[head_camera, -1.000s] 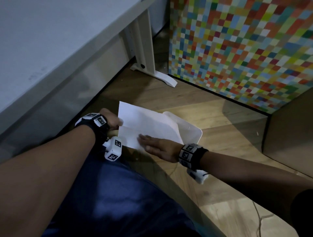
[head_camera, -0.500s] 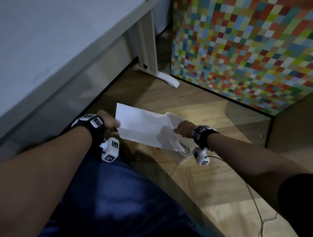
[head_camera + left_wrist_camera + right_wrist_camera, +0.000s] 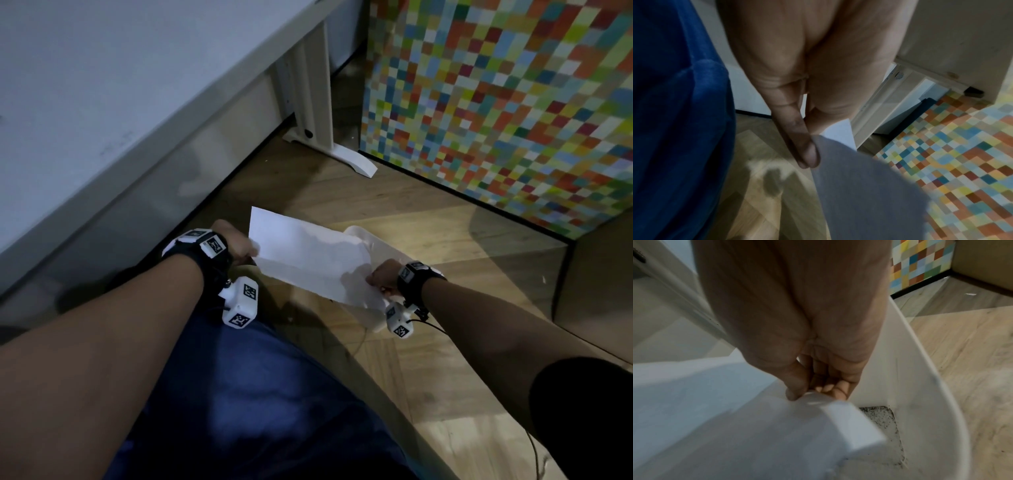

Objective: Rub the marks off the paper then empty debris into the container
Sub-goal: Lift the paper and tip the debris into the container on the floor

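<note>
A white sheet of paper (image 3: 308,260) is held in the air over a white plastic container (image 3: 383,246) that stands on the wooden floor. My left hand (image 3: 239,248) pinches the sheet's left edge between thumb and fingers (image 3: 807,152). My right hand (image 3: 382,277) pinches the right edge, where the paper (image 3: 756,426) curls over. In the right wrist view dark eraser crumbs (image 3: 884,426) lie on the bottom of the container (image 3: 920,386), just beyond the paper's corner. The sheet slopes down toward the right hand.
A white table (image 3: 102,102) rises at the left, with its leg and foot (image 3: 342,154) on the floor. A panel of small coloured squares (image 3: 496,102) stands behind the container. My blue-clad leg (image 3: 257,411) fills the foreground. A thin cable (image 3: 534,452) trails on the floor.
My right hand went from lying flat on the sheet to pinching its right edge. The paper lifted and now sags toward the container.
</note>
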A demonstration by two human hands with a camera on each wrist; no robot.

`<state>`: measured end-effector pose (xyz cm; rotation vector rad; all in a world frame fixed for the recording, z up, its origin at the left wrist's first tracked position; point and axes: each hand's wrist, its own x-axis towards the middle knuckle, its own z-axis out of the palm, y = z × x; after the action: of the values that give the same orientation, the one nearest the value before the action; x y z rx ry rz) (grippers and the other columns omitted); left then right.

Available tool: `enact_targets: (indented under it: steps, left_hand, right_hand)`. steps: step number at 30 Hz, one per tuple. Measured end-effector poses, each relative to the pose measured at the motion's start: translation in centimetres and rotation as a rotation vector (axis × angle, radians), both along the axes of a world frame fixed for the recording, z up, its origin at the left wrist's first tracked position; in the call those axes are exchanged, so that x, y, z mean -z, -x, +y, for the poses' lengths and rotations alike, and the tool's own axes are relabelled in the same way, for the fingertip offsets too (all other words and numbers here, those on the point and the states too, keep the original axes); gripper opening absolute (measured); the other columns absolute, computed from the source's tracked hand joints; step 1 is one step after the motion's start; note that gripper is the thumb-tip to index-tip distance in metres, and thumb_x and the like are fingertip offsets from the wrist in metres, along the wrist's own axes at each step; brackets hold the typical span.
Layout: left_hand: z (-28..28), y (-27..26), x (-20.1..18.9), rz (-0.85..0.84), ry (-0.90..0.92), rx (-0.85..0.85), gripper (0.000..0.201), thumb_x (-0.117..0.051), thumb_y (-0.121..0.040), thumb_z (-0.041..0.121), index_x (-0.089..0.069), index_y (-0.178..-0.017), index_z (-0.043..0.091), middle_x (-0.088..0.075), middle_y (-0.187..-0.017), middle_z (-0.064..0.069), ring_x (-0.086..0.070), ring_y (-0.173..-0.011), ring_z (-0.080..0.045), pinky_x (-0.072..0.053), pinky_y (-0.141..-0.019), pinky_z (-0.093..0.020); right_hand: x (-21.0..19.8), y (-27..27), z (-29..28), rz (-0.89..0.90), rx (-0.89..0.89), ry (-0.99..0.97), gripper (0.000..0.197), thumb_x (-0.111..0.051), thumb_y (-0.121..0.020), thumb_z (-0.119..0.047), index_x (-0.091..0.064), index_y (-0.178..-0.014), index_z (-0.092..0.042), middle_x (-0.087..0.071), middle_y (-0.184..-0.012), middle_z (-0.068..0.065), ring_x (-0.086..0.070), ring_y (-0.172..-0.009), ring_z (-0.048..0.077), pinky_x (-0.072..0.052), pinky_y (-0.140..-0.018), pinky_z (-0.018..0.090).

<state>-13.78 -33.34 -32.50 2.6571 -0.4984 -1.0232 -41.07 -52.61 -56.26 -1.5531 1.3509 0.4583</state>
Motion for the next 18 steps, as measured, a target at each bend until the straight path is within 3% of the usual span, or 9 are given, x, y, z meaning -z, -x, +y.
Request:
enact_targets:
  steps: [3, 4, 8, 11, 13, 14, 16, 18]
  left_hand:
    - [0.5, 0.1, -1.0, -0.014, 0.011, -0.003, 0.027, -0.091, -0.067, 0.016, -0.077, -0.083, -0.002, -0.080, -0.079, -0.016, -0.077, -0.072, -0.030, -0.066, -0.072, -0.040]
    - [0.6, 0.0, -1.3, -0.023, 0.022, 0.006, 0.029, -0.090, -0.064, 0.018, -0.079, -0.083, 0.000, -0.081, -0.079, -0.016, -0.080, -0.076, -0.031, -0.067, -0.079, -0.044]
    - [1.4, 2.4, -5.2, -0.046, 0.095, 0.094, 0.019, -0.084, -0.067, 0.017, -0.078, -0.077, 0.002, -0.079, -0.077, -0.013, -0.077, -0.078, -0.031, -0.064, -0.075, -0.038]
    - [2.2, 5.0, -9.0, -0.098, 0.233, 0.123, 0.026, -0.088, -0.069, 0.010, -0.080, -0.090, -0.004, -0.080, -0.089, -0.014, -0.078, -0.086, -0.031, -0.067, -0.085, -0.049]
    - [2.6, 6.5, -11.7, -0.121, 0.326, 0.162, 0.028, -0.087, -0.068, 0.009, -0.078, -0.087, -0.010, -0.076, -0.083, -0.011, -0.073, -0.080, -0.026, -0.067, -0.083, -0.050]
    - [3.1, 7.0, -13.3, -0.134, 0.369, 0.178, 0.022, -0.086, -0.071, 0.007, -0.078, -0.084, -0.008, -0.076, -0.081, -0.010, -0.073, -0.079, -0.028, -0.066, -0.082, -0.047]
    - [4.2, 7.6, -16.9, -0.149, 0.461, 0.177, 0.016, -0.088, -0.076, 0.007, -0.079, -0.084, -0.004, -0.081, -0.088, -0.017, -0.079, -0.088, -0.037, -0.066, -0.090, -0.052]
    - [5.8, 7.4, -21.0, -0.171, 0.561, 0.163, 0.021, -0.090, -0.068, 0.015, -0.081, -0.081, 0.001, -0.082, -0.088, -0.017, -0.081, -0.091, -0.037, -0.064, -0.093, -0.057]
  right_hand:
    - [-1.8, -0.1, 0.1, -0.008, -0.061, 0.052, 0.025, -0.075, -0.087, -0.038, -0.070, -0.084, -0.014, -0.076, -0.093, 0.010, -0.071, -0.089, 0.033, -0.059, -0.085, 0.044]
    - [-2.3, 0.0, 0.0, -0.009, -0.084, 0.060, 0.025, -0.075, -0.089, -0.036, -0.068, -0.083, -0.014, -0.073, -0.093, 0.010, -0.068, -0.088, 0.032, -0.057, -0.083, 0.042]
    - [-7.4, 0.6, -0.5, -0.064, -0.127, 0.102, 0.031, -0.073, -0.095, -0.030, -0.063, -0.075, -0.008, -0.065, -0.081, 0.009, -0.059, -0.075, 0.026, -0.048, -0.073, 0.037]
    - [-12.8, 1.7, -1.2, -0.084, -0.234, 0.146, 0.035, -0.067, -0.101, -0.035, -0.071, -0.090, -0.002, -0.068, -0.091, 0.011, -0.058, -0.081, 0.025, -0.046, -0.077, 0.035]
    - [-16.2, 3.0, -2.3, -0.148, -0.241, 0.112, 0.034, -0.064, -0.103, -0.034, -0.067, -0.087, -0.004, -0.064, -0.090, 0.009, -0.055, -0.080, 0.023, -0.045, -0.077, 0.036]
    - [-18.1, 3.6, -2.9, -0.198, -0.224, 0.095, 0.030, -0.065, -0.103, -0.030, -0.065, -0.082, -0.008, -0.062, -0.089, 0.008, -0.053, -0.080, 0.023, -0.044, -0.079, 0.038]
    - [-22.8, 4.4, -3.4, -0.259, -0.209, 0.114, 0.027, -0.069, -0.100, -0.025, -0.064, -0.078, -0.009, -0.059, -0.090, 0.012, -0.051, -0.084, 0.027, -0.042, -0.081, 0.042]
    - [-28.8, 4.5, -3.0, -0.329, -0.190, 0.202, 0.022, -0.070, -0.101, -0.022, -0.071, -0.091, -0.002, -0.060, -0.095, 0.013, -0.053, -0.087, 0.028, -0.043, -0.079, 0.040]
